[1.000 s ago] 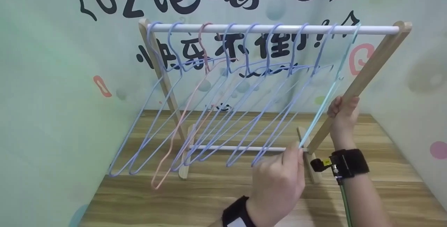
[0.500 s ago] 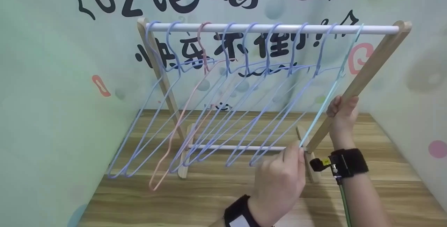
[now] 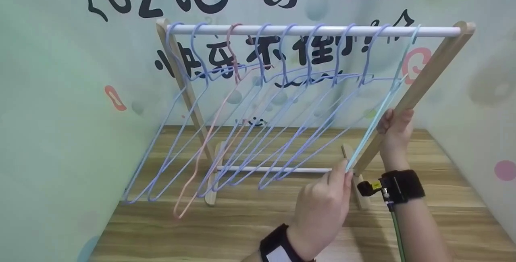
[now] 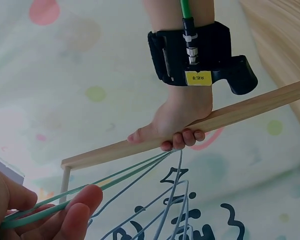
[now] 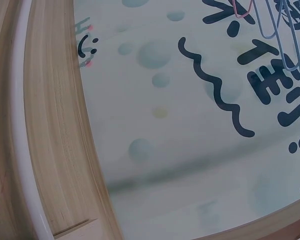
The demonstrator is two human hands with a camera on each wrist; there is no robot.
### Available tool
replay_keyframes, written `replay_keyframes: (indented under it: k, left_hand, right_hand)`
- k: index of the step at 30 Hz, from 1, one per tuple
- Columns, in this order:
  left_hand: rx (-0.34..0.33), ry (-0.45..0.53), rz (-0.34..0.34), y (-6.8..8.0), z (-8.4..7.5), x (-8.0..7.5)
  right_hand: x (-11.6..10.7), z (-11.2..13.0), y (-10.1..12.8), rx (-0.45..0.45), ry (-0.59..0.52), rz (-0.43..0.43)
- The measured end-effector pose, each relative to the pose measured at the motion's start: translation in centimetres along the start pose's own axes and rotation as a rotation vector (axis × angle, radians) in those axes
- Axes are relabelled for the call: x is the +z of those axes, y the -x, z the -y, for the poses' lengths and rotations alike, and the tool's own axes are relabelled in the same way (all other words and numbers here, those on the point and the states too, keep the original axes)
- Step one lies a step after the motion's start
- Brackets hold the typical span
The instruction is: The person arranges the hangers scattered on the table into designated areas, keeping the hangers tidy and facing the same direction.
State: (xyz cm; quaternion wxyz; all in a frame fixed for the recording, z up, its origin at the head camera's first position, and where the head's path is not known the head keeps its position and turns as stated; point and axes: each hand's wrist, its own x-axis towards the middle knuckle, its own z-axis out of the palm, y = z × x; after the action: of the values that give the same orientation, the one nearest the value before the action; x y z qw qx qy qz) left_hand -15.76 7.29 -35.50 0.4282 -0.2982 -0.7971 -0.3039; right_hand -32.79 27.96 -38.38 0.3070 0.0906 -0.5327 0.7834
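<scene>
My left hand [image 3: 322, 207] pinches the near lower corner of a light-teal clothes hanger [image 3: 373, 125]. That hanger's hook sits over the white top rod [image 3: 437, 32] of a wooden rack, at the right end of a row. In the left wrist view, thumb and fingers lie around the teal hanger [image 4: 115, 181]. Higher up, my right hand [image 3: 397, 137] grips the rack's right wooden post [image 3: 429, 72]. Several periwinkle hangers [image 3: 366, 66] and one pink hanger [image 3: 217, 117] hang to the left. The right wrist view does not show the right hand.
The rack's left post [image 3: 189, 96] and a lower white rod [image 3: 278, 169] join wooden feet [image 3: 211, 193] on a wood-grain surface [image 3: 242, 233]. A printed backdrop [image 3: 133, 64] with black lettering stands behind and at both sides.
The teal hanger's hook has slid slightly right along the rod and its far end has swung right. The lower ends of the nearest periwinkle hangers have shifted left. The right hand keeps its grip.
</scene>
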Motion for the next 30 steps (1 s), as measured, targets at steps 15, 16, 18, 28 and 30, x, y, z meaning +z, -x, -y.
replay_keyframes:
  k: [15, 16, 18, 28, 30]
  left_hand:
    - [-0.009, -0.029, 0.015, 0.8, 0.3, 0.2]
    - [-0.013, -0.021, 0.013, 0.9, 0.3, 0.3]
    - [-0.02, -0.012, 0.01, 1.0, 0.4, 0.4]
    - [-0.032, -0.01, 0.022, 1.8, 0.8, 0.5]
    - [-0.038, -0.002, 0.029, 2.0, 0.9, 0.4]
  right_hand:
    - [0.1, -0.2, -0.2, -0.028, -0.052, 0.009]
    - [0.1, -0.2, -0.2, -0.033, -0.055, 0.008]
    - [0.1, -0.3, -0.2, -0.042, -0.058, 0.007]
    - [0.1, -0.2, -0.2, -0.036, -0.044, 0.003]
    - [0.1, -0.2, -0.2, -0.03, -0.046, -0.001]
